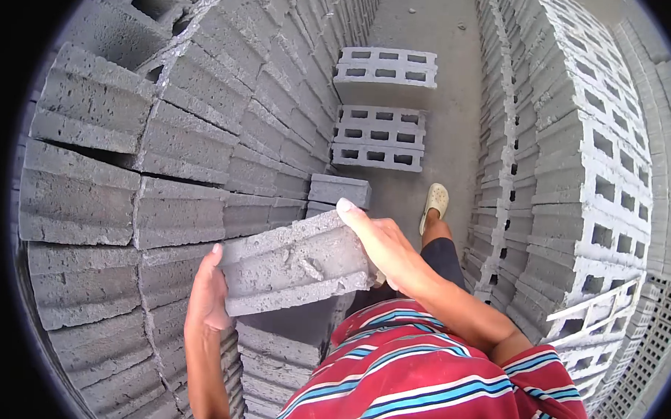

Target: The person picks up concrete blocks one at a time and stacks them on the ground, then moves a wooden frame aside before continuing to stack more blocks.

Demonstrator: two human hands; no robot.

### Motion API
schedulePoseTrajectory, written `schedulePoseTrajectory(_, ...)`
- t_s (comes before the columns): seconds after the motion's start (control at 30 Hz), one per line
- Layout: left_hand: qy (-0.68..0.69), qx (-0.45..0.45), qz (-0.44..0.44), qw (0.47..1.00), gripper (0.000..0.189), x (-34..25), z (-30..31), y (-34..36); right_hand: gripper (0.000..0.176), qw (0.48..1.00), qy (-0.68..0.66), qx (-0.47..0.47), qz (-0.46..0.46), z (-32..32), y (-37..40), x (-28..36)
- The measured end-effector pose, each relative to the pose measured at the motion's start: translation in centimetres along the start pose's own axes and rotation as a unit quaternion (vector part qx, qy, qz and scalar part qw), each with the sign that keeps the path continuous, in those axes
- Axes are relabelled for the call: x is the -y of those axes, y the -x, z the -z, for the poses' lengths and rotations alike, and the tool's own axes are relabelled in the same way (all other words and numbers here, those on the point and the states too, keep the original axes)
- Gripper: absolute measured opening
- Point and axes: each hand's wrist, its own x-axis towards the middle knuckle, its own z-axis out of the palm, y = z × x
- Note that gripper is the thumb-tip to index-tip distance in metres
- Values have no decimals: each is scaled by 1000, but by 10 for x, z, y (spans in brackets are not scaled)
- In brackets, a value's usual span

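I hold a grey concrete block (pixel 296 266) in front of my chest with both hands. My left hand (pixel 207 294) grips its left end, fingers wrapped under and thumb up along the edge. My right hand (pixel 375 237) clasps the block's upper right edge. The block is tilted, its ribbed side facing up, just above a low stack of blocks (pixel 286 355) below me. A tall wall of stacked blocks (pixel 129 180) rises right beside my left hand.
A narrow concrete aisle (pixel 442 117) runs ahead, with hollow blocks (pixel 381 137) piled on the floor. Another tall block wall (pixel 573 166) lines the right side. My foot in a pale clog (pixel 435 202) stands on the floor.
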Motion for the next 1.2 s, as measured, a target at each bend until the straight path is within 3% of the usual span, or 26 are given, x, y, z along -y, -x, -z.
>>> schedulePoseTrajectory(0.03,8,0,-33,999,74,-16,-22,-11,71,1000,6,-3,30,13,-9,14)
schedulePoseTrajectory(0.17,52,23,21,998,71,-55,-85,-50,78,986,128,-43,99,67,-41,64)
schedulePoseTrajectory(0.3,36,-34,38,998,59,-76,-143,-119,78,986,150,-45,61,132,-94,99)
schedulePoseTrajectory(0.43,73,-19,53,996,57,-85,-196,-190,78,984,162,-74,13,182,-162,104)
schedulePoseTrajectory(0.6,64,-11,60,996,54,-88,-229,-280,81,956,78,-264,-98,204,-249,70)
schedulePoseTrajectory(0.7,37,-7,30,999,52,-88,-249,-316,86,963,29,-218,-155,228,-284,48)
schedulePoseTrajectory(0.73,35,-1,17,999,52,-85,-255,-329,84,949,47,-278,-142,228,-296,35)
schedulePoseTrajectory(0.87,15,-72,36,997,51,-53,-255,-372,71,957,0,-257,-133,247,-343,-19)
schedulePoseTrajectory(0.93,8,-64,33,997,55,-58,-272,-375,61,960,-25,-253,-114,252,-362,-38)
schedulePoseTrajectory(1.2,-2,-72,62,995,53,-40,-301,-424,58,957,-140,-220,-129,289,-426,-96)
